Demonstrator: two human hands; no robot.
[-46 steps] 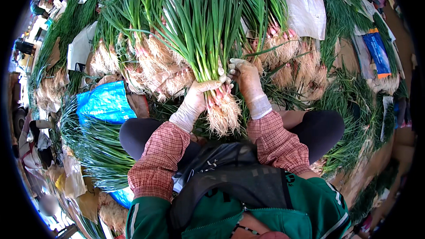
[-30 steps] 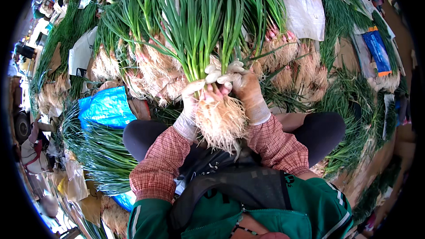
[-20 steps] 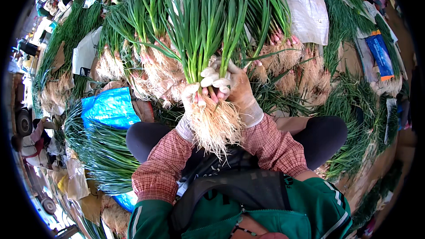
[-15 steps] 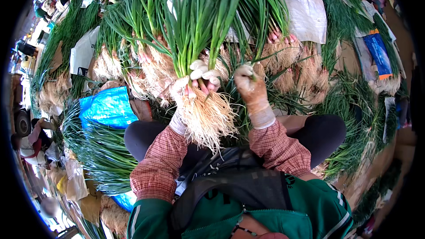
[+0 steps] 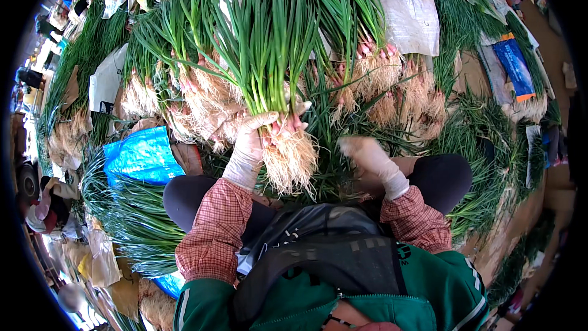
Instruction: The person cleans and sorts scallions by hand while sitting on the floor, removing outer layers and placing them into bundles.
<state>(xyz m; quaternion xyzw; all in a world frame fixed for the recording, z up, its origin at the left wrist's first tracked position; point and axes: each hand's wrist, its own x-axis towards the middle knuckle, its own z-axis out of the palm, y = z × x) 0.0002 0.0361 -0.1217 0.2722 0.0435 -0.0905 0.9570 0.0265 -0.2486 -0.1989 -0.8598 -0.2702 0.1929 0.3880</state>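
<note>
My left hand (image 5: pixel 250 141), in a pale glove, is closed round a bunch of spring onions (image 5: pixel 278 67). It grips them just above the pinkish bulbs, with the thumb across the front and fingertips showing at the far side. Long green leaves point away from me, and a thick tuft of pale roots (image 5: pixel 289 162) hangs toward my lap. To the right, my gloved right hand (image 5: pixel 370 158) is apart from the bunch, over loose green leaves near my right knee. Motion smears its fingers, so whether it holds anything cannot be made out.
More rooted spring onions (image 5: pixel 373 70) lie in heaps ahead, partly under a white sheet (image 5: pixel 407 12). A blue plastic sheet (image 5: pixel 141 154) covers part of the pile (image 5: pixel 144 220) at left. Loose leaves (image 5: pixel 478 153) spread at right. Other people (image 5: pixel 55 199) are at the far left.
My right hand has moved right and toward me, away from the bunch. My left hand has turned, so its thumb now lies across the stems, and the root tuft has drawn narrower.
</note>
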